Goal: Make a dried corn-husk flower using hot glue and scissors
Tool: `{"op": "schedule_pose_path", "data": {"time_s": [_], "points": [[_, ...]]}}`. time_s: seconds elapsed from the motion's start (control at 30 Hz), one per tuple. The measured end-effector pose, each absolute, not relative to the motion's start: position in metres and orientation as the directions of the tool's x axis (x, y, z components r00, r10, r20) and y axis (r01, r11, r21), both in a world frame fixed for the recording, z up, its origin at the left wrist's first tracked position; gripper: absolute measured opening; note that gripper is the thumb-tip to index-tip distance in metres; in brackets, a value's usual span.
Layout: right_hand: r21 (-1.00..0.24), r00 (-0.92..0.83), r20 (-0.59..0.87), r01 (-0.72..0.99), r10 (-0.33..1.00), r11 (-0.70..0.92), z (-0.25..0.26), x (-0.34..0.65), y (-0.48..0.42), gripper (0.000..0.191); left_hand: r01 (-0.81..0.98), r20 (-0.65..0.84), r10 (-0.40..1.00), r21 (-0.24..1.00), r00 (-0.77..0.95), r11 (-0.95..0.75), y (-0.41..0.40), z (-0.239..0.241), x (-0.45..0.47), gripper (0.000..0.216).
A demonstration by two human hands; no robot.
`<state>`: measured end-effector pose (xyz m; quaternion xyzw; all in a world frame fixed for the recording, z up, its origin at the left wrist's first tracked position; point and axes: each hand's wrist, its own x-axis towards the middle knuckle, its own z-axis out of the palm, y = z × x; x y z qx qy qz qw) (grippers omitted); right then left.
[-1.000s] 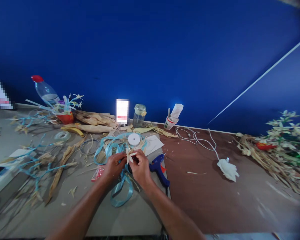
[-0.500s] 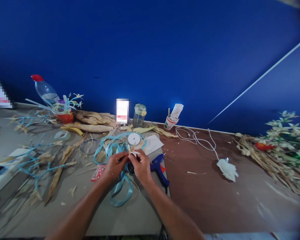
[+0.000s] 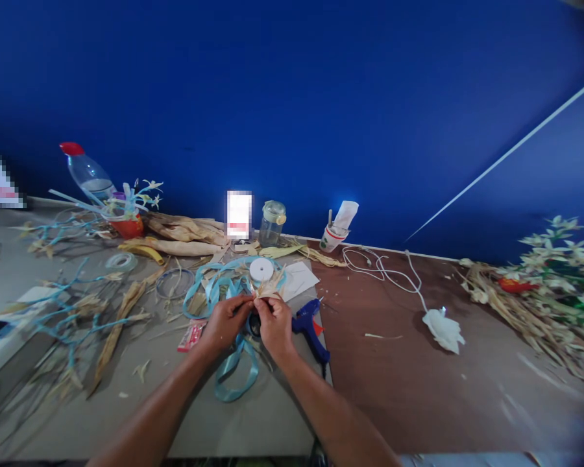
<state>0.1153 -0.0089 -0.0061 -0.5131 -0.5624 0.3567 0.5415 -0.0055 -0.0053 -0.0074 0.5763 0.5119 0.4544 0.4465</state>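
Observation:
My left hand [image 3: 228, 320] and my right hand [image 3: 276, 325] meet over the grey part of the table, thumbs and fingertips pinched together. Between them is a small pale flower of dried corn husk [image 3: 271, 286], its petals fanning up and to the right. Its base is hidden by my fingers. Light blue ribbon [image 3: 237, 383] lies in loops below and behind my hands. Just beyond the flower sits a white spool [image 3: 261, 269]. A blue glue gun [image 3: 313, 329] lies right of my right hand, and a red packet [image 3: 191, 335] is beside my left wrist.
Blue-wrapped stems [image 3: 73, 327] and husk strips [image 3: 114, 331] spread at left. Along the wall stand a plastic bottle [image 3: 90, 178], a red cup [image 3: 126, 226], a jar [image 3: 272, 224] and a paper cup [image 3: 331, 239]. A white cable [image 3: 399, 282] and white flowers [image 3: 559, 253] are at right.
The husk flower has tipped to the right, and my right fingers have turned slightly with it. My left hand has barely moved.

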Motion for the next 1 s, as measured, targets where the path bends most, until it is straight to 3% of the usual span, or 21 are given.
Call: {"op": "schedule_pose_path", "data": {"time_s": [0.37,0.6,0.83,0.93,1.0], "points": [[-0.931,0.049,0.312,0.215,0.949,0.295,0.002,0.118,-0.010,0.016,-0.130,-0.089,0.984,0.985,0.156,0.110,0.000,-0.006,-0.010,0.037],[-0.902,0.015,0.362,0.258,0.932,0.347,0.006,0.116,-0.012,0.020,-0.403,-0.196,0.959,0.876,0.205,0.265,0.002,-0.013,-0.007,0.031],[-0.840,0.010,0.407,0.398,0.913,0.370,0.000,0.116,-0.013,0.019,-0.513,-0.270,0.942,0.790,0.199,0.335,0.000,-0.009,-0.006,0.031],[-0.871,0.048,0.364,0.370,0.930,0.322,-0.001,0.116,-0.012,0.013,-0.538,-0.280,0.929,0.758,0.242,0.369,-0.001,-0.009,-0.005,0.028],[-0.905,0.084,0.320,0.322,0.944,0.278,-0.002,0.116,-0.010,0.018,-0.557,-0.273,0.921,0.735,0.279,0.387,-0.001,-0.009,-0.004,0.024]]}}
